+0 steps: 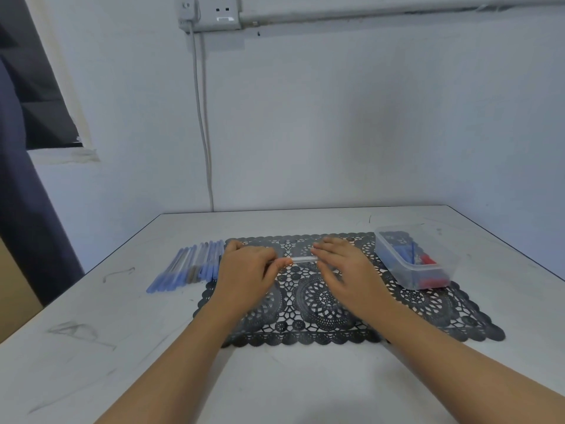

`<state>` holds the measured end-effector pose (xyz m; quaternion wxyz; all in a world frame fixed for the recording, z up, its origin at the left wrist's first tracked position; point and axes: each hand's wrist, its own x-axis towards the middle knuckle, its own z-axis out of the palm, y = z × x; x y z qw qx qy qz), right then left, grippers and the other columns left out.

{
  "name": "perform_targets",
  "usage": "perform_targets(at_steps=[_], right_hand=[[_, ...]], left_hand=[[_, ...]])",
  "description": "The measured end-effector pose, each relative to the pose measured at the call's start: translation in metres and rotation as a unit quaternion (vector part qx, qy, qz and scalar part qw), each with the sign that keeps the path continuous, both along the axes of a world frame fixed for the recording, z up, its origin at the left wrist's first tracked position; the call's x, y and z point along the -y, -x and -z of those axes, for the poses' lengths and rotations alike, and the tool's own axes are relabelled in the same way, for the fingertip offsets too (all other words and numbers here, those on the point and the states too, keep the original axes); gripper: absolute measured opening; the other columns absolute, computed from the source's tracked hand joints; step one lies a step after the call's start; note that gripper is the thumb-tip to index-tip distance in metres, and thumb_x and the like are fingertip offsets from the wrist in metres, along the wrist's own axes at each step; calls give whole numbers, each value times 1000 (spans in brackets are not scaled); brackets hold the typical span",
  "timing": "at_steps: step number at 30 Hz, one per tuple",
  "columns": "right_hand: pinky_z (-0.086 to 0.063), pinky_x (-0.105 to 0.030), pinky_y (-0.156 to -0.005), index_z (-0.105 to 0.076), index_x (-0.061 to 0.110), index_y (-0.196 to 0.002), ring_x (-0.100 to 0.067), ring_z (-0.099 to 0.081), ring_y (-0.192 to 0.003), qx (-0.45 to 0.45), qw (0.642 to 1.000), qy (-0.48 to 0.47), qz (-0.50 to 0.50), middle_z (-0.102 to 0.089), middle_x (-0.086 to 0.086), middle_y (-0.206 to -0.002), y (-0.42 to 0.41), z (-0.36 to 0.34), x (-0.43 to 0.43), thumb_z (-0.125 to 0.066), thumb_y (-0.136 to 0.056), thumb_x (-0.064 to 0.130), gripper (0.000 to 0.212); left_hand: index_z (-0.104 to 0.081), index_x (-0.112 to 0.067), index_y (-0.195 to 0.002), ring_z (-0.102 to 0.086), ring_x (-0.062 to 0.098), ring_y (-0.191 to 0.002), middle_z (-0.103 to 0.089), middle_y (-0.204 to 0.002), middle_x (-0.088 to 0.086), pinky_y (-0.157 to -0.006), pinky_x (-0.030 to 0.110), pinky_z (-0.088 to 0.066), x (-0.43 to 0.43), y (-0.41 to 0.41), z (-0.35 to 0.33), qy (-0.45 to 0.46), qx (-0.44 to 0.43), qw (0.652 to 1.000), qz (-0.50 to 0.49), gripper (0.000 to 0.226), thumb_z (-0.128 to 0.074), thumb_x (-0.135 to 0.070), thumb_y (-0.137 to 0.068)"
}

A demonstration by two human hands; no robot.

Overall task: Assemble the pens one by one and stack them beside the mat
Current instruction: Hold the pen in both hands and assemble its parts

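Observation:
Over the black lace mat point(324, 301), both hands hold one clear pen barrel point(302, 259) level between them. My left hand point(247, 270) pinches its left end with thumb and fingers. My right hand point(345, 264) grips the right end, fingers curled over it. A row of several assembled blue pens point(192, 264) lies side by side on the table just left of the mat. A clear plastic box point(412, 258) with blue and red pen parts sits on the mat's far right corner.
The white table point(122, 347) has pencil scuffs on its left side. A wall stands right behind the table, with a grey cable point(203, 133) hanging from a socket. A dark curtain point(27, 209) hangs at the left.

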<state>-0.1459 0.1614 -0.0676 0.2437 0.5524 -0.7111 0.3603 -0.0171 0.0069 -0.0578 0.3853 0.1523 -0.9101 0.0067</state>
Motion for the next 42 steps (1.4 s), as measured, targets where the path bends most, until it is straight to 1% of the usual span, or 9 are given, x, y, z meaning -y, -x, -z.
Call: perform_targets(at_steps=[3,5,9,14,22,29,33,38,42], right_hand=[[-47,-37,-90,-71,9,-102,-20,-66,-89,-19,1000,22,-10,-72,-4,-93,-1,-2,-1,-45,-85,26,35],[-49,-36,-84,-71,11,-100,-18,-65,-83,-24,999,33,-14,-72,-2,-89,1,-2,-3,-47,-85,26,33],[-45,-28,-81,-72,12,-98,-12,-59,-82,-40,998,55,-18,-71,0,-86,6,-2,-3,-52,-84,20,26],[-50,-28,-77,-71,8,-101,-16,-59,-81,-34,997,61,-42,-68,-4,-86,7,-1,-3,-63,-78,0,26],[-35,-2,-80,-67,6,-108,0,-43,-82,-17,998,47,-42,-59,-7,-86,7,-3,-4,-65,-73,-15,41],[-32,3,-75,-68,5,-108,-4,-44,-79,-4,999,-13,-38,-55,-5,-92,8,-3,-3,-64,-79,-6,31],[-28,5,-76,-69,5,-107,-6,-45,-75,-5,999,-25,-28,-56,-1,-85,9,-3,-3,-70,-78,5,29],[-35,-7,-68,-71,4,-100,-12,-52,-68,-36,999,-13,-16,-61,-5,-79,12,-2,-3,-69,-79,2,22],[-48,-23,-63,-69,3,-101,-21,-59,-70,-63,998,-26,-8,-63,-9,-81,14,-2,-4,-67,-68,-15,38]], left_hand=[[-57,-25,-65,-45,5,-50,-51,-51,-11,-74,28,-24,1,-1,0,2,-3,1000,-2,55,-25,-64,-86],[-59,-25,-66,-46,6,-50,-51,-51,-11,-74,28,-24,1,0,0,4,-4,1000,-1,55,-25,-63,-87],[-60,-25,-67,-45,6,-51,-52,-52,-11,-74,28,-23,0,-1,-2,6,-2,1000,-10,56,-24,-64,-86],[-61,-25,-68,-45,6,-51,-52,-53,-12,-74,28,-24,0,-2,-2,7,0,1000,-10,57,-23,-64,-86],[-61,-24,-68,-47,9,-52,-53,-54,-10,-74,29,-24,0,-1,-3,10,4,1000,4,58,-23,-63,-86],[-62,-24,-70,-49,10,-54,-54,-55,-10,-74,28,-23,3,-2,-2,9,10,1000,4,59,-22,-64,-86],[-62,-24,-70,-49,11,-55,-55,-56,-9,-75,28,-23,3,-2,-3,13,20,1000,-1,60,-21,-65,-85],[-60,-24,-69,-48,10,-54,-53,-55,-10,-76,30,-28,3,-3,-3,8,22,1000,3,58,-21,-64,-85],[-61,-25,-70,-47,9,-53,-52,-54,-11,-75,27,-22,3,-3,-4,2,12,1000,3,60,-20,-66,-85]])
